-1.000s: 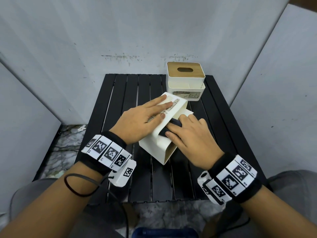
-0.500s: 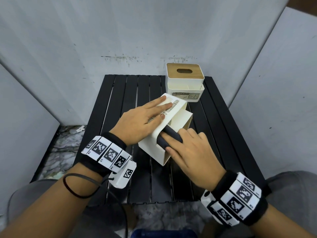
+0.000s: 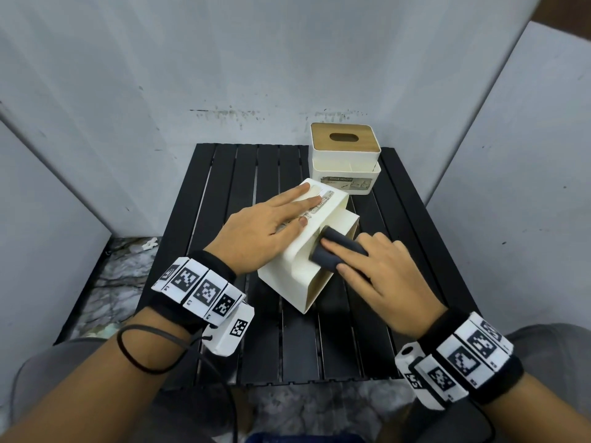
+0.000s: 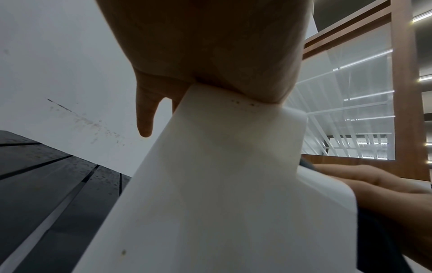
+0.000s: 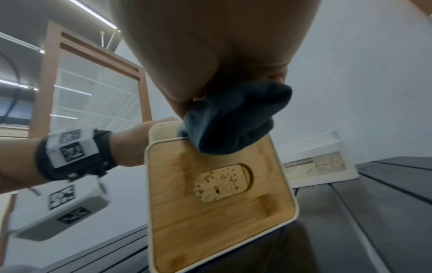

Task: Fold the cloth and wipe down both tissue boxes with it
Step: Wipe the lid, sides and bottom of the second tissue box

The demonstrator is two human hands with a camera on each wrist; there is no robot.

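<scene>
A white tissue box (image 3: pixel 284 279) lies on its side, angled, at the middle of the black slatted table (image 3: pixel 224 174). Its wooden lid (image 5: pixel 217 194) faces right. My left hand (image 3: pixel 265 231) presses flat on the box's upper face with straight fingers. My right hand (image 3: pixel 377 270) holds a folded dark grey cloth (image 3: pixel 335 251) against the box's right upper edge. In the right wrist view the cloth (image 5: pixel 233 120) is bunched under the palm at the lid's rim. The second tissue box (image 3: pixel 345 155), white with a wooden lid, stands upright at the table's back right.
Grey panel walls close in the table at the back and on both sides. Bare slats show left of the tipped box and along the front edge (image 3: pixel 287 378). My knees sit just below the table's front.
My right hand has drawn the cloth toward me along the box's right edge. The left hand stays pressed on the box, which has barely moved.
</scene>
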